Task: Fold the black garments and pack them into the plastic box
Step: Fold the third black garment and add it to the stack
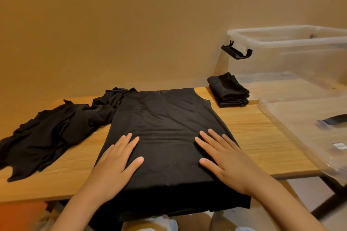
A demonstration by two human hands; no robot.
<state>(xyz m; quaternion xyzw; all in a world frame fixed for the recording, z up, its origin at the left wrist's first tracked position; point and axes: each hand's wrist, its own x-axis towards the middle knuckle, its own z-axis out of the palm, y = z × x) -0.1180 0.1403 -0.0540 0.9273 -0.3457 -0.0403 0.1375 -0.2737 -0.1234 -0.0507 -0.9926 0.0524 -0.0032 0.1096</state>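
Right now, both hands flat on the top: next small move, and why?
Likely pinch one side edge of the top and fold it toward the middle. It lies spread flat on the table, hem hanging over the near edge, and the left hand and right hand rest flat on it, so smoothing looks finished.

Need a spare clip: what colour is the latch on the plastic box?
Black latch on the clear box, best in the head view.

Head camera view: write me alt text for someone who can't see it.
A person's left hand and right hand press flat on a black garment spread on a wooden table. A crumpled black pile lies to its left; a folded black stack sits at its far right, near an open clear plastic box.
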